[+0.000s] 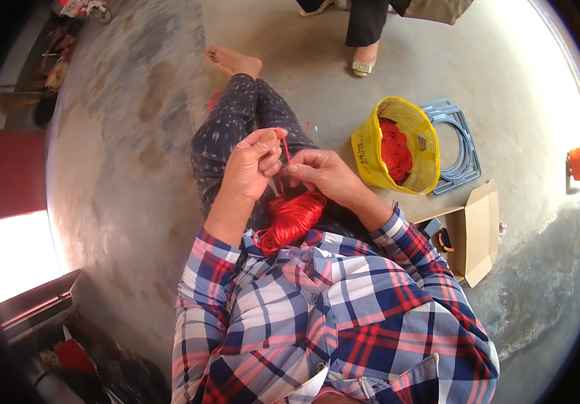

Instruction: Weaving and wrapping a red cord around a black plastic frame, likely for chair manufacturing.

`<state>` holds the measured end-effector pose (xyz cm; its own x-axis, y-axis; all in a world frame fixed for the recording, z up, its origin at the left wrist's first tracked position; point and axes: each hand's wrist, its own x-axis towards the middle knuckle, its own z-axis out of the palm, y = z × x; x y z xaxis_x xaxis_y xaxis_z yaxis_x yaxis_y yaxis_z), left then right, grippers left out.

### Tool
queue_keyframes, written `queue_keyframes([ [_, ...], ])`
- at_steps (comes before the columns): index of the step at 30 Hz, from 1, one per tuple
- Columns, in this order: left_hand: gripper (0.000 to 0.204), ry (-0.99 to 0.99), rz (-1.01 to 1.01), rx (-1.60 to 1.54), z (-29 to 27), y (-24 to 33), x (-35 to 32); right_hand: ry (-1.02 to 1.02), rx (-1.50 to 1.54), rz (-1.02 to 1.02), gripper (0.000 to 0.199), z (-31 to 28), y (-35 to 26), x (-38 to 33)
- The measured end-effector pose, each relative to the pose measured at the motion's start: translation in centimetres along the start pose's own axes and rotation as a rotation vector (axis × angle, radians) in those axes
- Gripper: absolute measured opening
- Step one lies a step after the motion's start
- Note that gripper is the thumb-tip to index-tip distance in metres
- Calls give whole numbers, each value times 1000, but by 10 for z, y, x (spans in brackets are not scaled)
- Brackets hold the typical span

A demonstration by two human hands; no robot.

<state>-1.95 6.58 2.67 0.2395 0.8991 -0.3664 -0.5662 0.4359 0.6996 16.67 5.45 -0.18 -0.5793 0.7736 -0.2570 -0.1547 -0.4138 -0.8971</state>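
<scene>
A short length of red cord [286, 149] runs taut between my two hands, above my lap. My left hand [256, 160] is closed, pinching the cord's upper end between thumb and forefinger. Lower down and to the right, my right hand [320, 174] pinches the same cord with thumb and fingers. Below both hands, a shiny bundle of red cord [291, 219] rests in my lap against my plaid shirt. Whether the held piece joins the bundle is hard to make out behind the fingers.
To my right stands a yellow bag [369, 145] with a heap of red cord [395, 151] inside. Beside it lies a blue-grey plastic frame [466, 145]. An open cardboard box [480, 232] holds an orange-and-black item [445, 240]. Another person's foot [365, 59] is on the floor ahead.
</scene>
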Motion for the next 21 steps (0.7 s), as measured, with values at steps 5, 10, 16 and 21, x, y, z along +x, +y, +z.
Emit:
queue_keyframes([
  [5,19,138,53,292,0,7,-3,4,-33,-37,17,3,-6,-6],
  [10,8,245,616,1222,-4,5,-4,23,-80,-61,17,4,-9,-9],
  [16,11,-124,546,1786,0,10,-28,142,80,-150,16,-13,-7,9],
  [21,24,-299,-55,291,-4,27,-40,91,123,-54,16,-6,5,14],
])
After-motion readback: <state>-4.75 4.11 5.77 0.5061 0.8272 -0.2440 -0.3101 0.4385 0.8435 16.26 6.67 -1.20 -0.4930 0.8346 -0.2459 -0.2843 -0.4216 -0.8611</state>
